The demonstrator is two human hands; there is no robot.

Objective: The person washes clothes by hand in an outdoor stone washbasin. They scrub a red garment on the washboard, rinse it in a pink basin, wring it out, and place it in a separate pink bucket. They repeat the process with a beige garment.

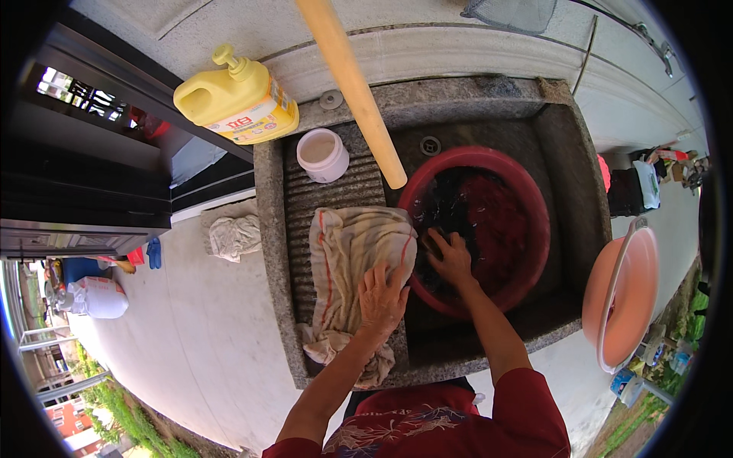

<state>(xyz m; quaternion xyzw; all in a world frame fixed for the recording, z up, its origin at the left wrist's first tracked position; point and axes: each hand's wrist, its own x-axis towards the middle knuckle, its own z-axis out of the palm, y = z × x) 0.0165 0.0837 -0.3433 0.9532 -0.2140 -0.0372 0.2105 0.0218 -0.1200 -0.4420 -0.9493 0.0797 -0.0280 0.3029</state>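
Left hand [382, 298]: flat on striped cloth [351, 259], fingers spread, gripping nothing.
Right hand [452, 258]: in red basin [534, 229], fingers curled on dark laundry [473, 210].
Cloth: on ribbed washboard [321, 195], beside basin.

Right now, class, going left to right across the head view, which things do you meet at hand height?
Crumpled rag on the ground → striped cloth → left hand → right hand → red basin → pink tub.

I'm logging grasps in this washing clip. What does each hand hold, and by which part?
The left hand presses flat on the striped cloth's right edge. The right hand is in the red basin, on something dark; whether it grips cannot be told.
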